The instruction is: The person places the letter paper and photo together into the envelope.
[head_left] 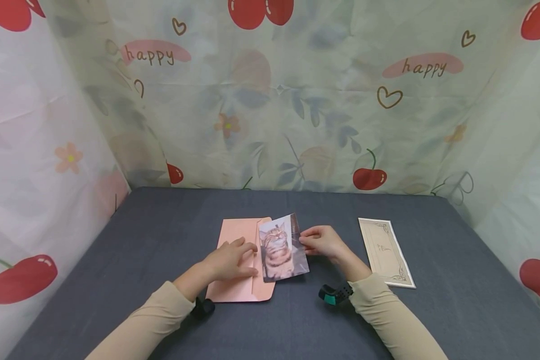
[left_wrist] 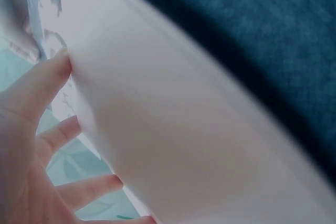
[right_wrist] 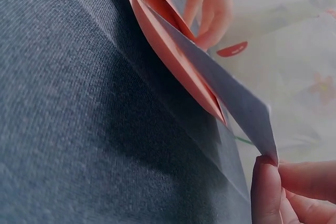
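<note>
My right hand (head_left: 325, 243) pinches a cat photo card (head_left: 280, 252) by its right edge, between thumb and fingers. The card is tilted and overlaps the right side of a pink envelope (head_left: 227, 291) on the table. In the right wrist view the card's pale back (right_wrist: 239, 98) slants up from the envelope's gaping opening (right_wrist: 210, 95). On the envelope lies my left hand (head_left: 228, 259), fingers spread. In the left wrist view its fingertips touch the edge of the envelope's paper (left_wrist: 173, 108).
A cream card with an ornate printed border (head_left: 387, 252) lies at the right, beyond the right forearm. The table (head_left: 171, 215) has a dark grey cloth. Printed curtains (head_left: 270, 140) enclose the back and both sides. Both wrists wear black bands (head_left: 335, 295).
</note>
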Demonstrator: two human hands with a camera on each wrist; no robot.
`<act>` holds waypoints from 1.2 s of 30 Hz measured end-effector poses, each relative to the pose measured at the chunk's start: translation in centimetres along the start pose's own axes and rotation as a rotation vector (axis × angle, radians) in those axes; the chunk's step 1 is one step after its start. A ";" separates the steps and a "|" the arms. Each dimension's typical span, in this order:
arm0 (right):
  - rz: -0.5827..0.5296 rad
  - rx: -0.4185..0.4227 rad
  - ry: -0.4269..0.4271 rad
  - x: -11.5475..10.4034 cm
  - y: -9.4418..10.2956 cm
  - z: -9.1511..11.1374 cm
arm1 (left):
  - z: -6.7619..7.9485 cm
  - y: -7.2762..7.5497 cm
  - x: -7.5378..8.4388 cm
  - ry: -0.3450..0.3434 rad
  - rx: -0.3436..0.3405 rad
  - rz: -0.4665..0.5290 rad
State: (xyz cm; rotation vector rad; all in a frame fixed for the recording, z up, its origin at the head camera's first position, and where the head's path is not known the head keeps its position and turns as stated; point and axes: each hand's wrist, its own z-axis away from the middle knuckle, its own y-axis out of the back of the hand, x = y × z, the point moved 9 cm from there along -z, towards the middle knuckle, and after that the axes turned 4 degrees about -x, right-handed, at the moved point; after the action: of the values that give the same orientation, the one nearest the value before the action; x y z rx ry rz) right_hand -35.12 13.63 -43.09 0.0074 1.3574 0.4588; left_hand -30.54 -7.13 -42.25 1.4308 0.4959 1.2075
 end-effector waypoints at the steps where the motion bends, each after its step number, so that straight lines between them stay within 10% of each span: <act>1: -0.002 -0.001 -0.001 0.0 -0.1 0.0 | 0.0 0.0 0.0 0.000 0.000 -0.001; 36: -0.046 -0.022 -0.016 -0.3 -2.5 -0.7 | -0.2 -0.2 0.0 0.002 -0.025 -0.015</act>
State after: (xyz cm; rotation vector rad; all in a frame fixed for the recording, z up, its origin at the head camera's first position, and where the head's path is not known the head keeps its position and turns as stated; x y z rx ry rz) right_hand -35.06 11.10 -43.60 -0.0386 1.3340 0.4341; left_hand -30.62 -7.00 -42.42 1.4019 0.4906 1.1991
